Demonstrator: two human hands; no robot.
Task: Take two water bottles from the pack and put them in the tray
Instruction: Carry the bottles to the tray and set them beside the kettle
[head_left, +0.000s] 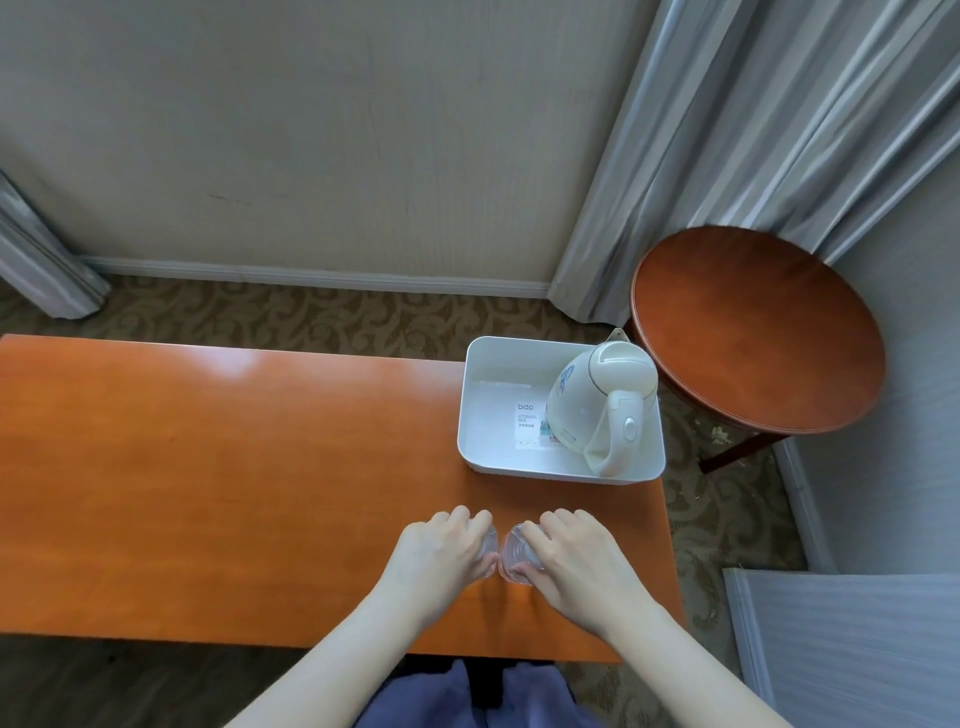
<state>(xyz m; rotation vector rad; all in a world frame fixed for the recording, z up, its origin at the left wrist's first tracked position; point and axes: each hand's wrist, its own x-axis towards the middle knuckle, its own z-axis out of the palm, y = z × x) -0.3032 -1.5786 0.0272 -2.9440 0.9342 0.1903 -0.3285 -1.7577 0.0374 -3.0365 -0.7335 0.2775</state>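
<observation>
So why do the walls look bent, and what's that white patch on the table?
Head view: the wide-angle lens bows straight lines, so the curtain and baseboard curve near the edges. The white patch is glare on the glossy table. The clear bottles under the left hand and right hand look smeared, hard to make out.

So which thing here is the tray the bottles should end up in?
Start at the orange table and go to its far right corner, next to the round wooden side table. The tray is the white rectangular box there; nothing else is white and open-topped, and a cream electric kettle stands in its right half.
</observation>
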